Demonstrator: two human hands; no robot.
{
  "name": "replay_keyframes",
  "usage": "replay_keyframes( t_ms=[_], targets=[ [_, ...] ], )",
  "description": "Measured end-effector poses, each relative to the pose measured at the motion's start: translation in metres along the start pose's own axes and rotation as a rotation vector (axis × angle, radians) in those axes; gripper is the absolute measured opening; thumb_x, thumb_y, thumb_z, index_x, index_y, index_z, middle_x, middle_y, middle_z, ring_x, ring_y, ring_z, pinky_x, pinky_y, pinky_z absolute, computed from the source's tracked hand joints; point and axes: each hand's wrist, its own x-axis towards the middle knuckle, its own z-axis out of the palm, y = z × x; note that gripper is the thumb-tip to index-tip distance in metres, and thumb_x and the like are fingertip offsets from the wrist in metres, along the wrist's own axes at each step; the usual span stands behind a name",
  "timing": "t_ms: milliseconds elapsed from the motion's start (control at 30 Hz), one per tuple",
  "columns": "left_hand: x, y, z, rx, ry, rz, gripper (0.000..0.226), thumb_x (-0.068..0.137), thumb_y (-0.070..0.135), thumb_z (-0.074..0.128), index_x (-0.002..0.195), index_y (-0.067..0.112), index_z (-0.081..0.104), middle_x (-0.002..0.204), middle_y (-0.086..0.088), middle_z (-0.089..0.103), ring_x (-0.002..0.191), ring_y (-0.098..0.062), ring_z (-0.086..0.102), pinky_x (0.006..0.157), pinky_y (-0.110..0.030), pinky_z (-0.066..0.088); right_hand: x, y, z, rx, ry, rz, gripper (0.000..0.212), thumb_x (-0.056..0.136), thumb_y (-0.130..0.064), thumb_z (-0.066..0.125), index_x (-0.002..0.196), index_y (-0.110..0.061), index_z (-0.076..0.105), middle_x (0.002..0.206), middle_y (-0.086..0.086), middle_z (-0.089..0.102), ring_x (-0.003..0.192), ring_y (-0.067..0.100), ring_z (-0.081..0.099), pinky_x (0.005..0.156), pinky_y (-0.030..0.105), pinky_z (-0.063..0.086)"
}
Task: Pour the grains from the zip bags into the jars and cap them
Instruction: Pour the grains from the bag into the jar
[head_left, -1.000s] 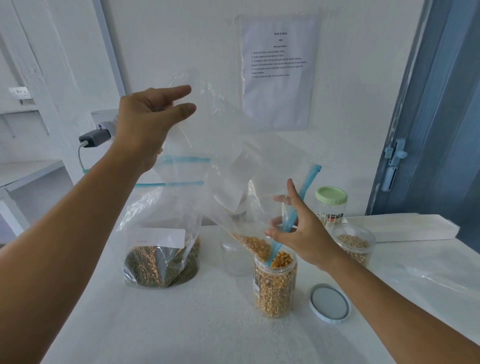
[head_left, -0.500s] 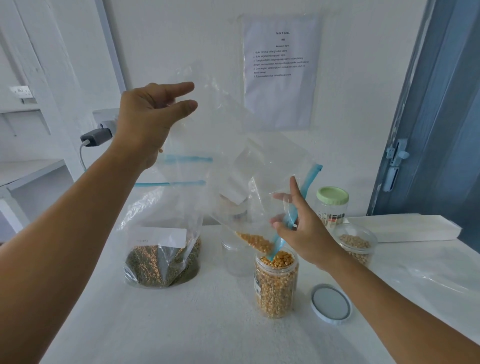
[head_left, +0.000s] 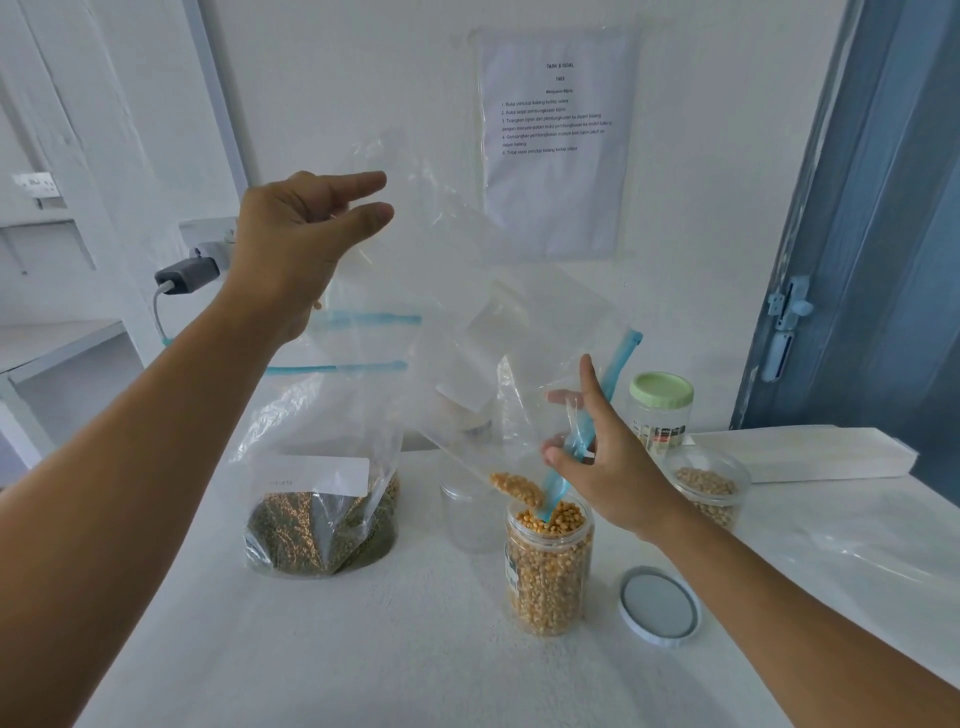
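Note:
My left hand (head_left: 306, 244) pinches the raised bottom corner of a clear zip bag (head_left: 498, 332), tilted mouth down. My right hand (head_left: 602, 467) pinches the bag's blue zip strip at the mouth, just above an open jar (head_left: 548, 566) nearly full of yellow corn kernels. A small clump of kernels (head_left: 517, 486) lies in the bag's low corner at the jar's rim. The jar's white lid (head_left: 658, 605) lies flat on the table to its right. A second zip bag with dark green grains (head_left: 322, 514) stands at the left. An empty clear jar (head_left: 467, 514) stands behind the corn jar.
A green-lidded jar (head_left: 661, 410) and an open jar of pale grains (head_left: 709, 488) stand at the back right. A flat white box (head_left: 800, 457) lies by the blue door frame. Empty plastic lies on the white table (head_left: 363, 649) at right. A charger hangs on the left wall.
The clump of kernels in the bag has shrunk as kernels drop into the jar. Both hands hold nearly the same places.

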Motion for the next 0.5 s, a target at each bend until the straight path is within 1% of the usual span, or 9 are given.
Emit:
replay_keyframes(
  t_ms=[33, 100, 133, 167, 233, 300, 333, 433, 500],
  targets=[
    [-0.001, 0.001, 0.000, -0.004, 0.001, -0.005, 0.025, 0.086, 0.020, 0.085, 0.108, 0.029, 0.080, 0.114, -0.020, 0.072, 0.104, -0.017, 0.070, 0.103, -0.024, 0.053, 0.000, 0.001, 0.000, -0.004, 0.000, -0.001, 0.104, 0.099, -0.010, 0.066, 0.161, -0.048, -0.008, 0.147, -0.021, 0.048, 0.108, 0.015, 0.068, 0.106, 0.035, 0.054],
    [-0.004, 0.001, 0.000, -0.015, 0.006, -0.020, 0.022, 0.091, 0.013, 0.078, 0.109, 0.025, 0.080, 0.109, -0.010, 0.073, 0.092, -0.012, 0.069, 0.101, -0.027, 0.055, 0.000, 0.002, 0.000, -0.009, -0.005, -0.001, 0.104, 0.100, -0.011, 0.066, 0.161, -0.050, -0.008, 0.147, -0.023, 0.048, 0.112, 0.015, 0.066, 0.108, 0.037, 0.053],
    [-0.005, 0.002, 0.001, -0.020, 0.011, -0.027, 0.022, 0.092, 0.011, 0.075, 0.110, 0.023, 0.080, 0.109, -0.008, 0.073, 0.087, -0.011, 0.067, 0.100, -0.027, 0.055, 0.000, 0.002, 0.000, -0.008, -0.009, -0.001, 0.104, 0.099, -0.011, 0.067, 0.161, -0.051, -0.008, 0.147, -0.023, 0.048, 0.113, 0.015, 0.066, 0.108, 0.037, 0.053],
    [-0.006, 0.002, 0.000, -0.026, 0.015, -0.033, 0.023, 0.092, 0.009, 0.072, 0.109, 0.023, 0.080, 0.112, -0.009, 0.074, 0.088, -0.010, 0.066, 0.100, -0.028, 0.055, 0.000, 0.002, 0.001, -0.002, -0.010, 0.000, 0.105, 0.099, -0.011, 0.068, 0.161, -0.050, -0.007, 0.147, -0.023, 0.048, 0.111, 0.016, 0.067, 0.107, 0.037, 0.053],
    [-0.007, 0.003, 0.000, -0.039, 0.007, -0.045, 0.028, 0.089, 0.009, 0.067, 0.103, 0.029, 0.082, 0.116, -0.007, 0.075, 0.098, -0.011, 0.068, 0.103, -0.030, 0.055, -0.001, 0.004, 0.001, 0.026, -0.003, 0.004, 0.108, 0.096, -0.008, 0.072, 0.162, -0.048, -0.004, 0.144, -0.020, 0.050, 0.102, 0.019, 0.069, 0.103, 0.036, 0.055],
    [-0.009, 0.003, -0.002, -0.039, -0.028, -0.057, 0.038, 0.084, 0.012, 0.062, 0.098, 0.040, 0.083, 0.115, -0.001, 0.075, 0.106, -0.011, 0.068, 0.101, -0.027, 0.053, -0.002, 0.004, 0.002, 0.042, 0.002, 0.008, 0.111, 0.093, -0.007, 0.075, 0.162, -0.047, -0.001, 0.141, -0.019, 0.051, 0.100, 0.021, 0.069, 0.102, 0.035, 0.056],
    [-0.011, 0.004, -0.003, -0.030, -0.052, -0.058, 0.040, 0.082, 0.012, 0.060, 0.098, 0.042, 0.083, 0.116, 0.000, 0.075, 0.108, -0.011, 0.067, 0.099, -0.024, 0.052, -0.001, 0.005, 0.002, 0.043, 0.005, 0.008, 0.111, 0.092, -0.007, 0.076, 0.163, -0.046, -0.001, 0.140, -0.020, 0.052, 0.099, 0.021, 0.069, 0.102, 0.034, 0.056],
    [-0.012, 0.002, -0.008, 0.038, -0.126, -0.043, 0.047, 0.087, 0.005, 0.060, 0.098, 0.045, 0.082, 0.117, -0.004, 0.073, 0.108, -0.009, 0.064, 0.098, -0.021, 0.051, -0.001, 0.005, 0.002, 0.051, 0.009, 0.018, 0.110, 0.093, -0.006, 0.075, 0.163, -0.045, -0.001, 0.139, -0.020, 0.052, 0.097, 0.018, 0.069, 0.102, 0.034, 0.055],
    [-0.012, 0.000, -0.013, 0.085, -0.155, -0.052, 0.055, 0.092, -0.004, 0.060, 0.097, 0.047, 0.082, 0.114, -0.004, 0.075, 0.106, -0.009, 0.065, 0.103, -0.024, 0.052, -0.002, 0.006, 0.002, 0.053, 0.007, 0.025, 0.109, 0.094, -0.007, 0.074, 0.163, -0.044, -0.002, 0.140, -0.020, 0.052, 0.096, 0.016, 0.069, 0.102, 0.034, 0.056]
  ],
)
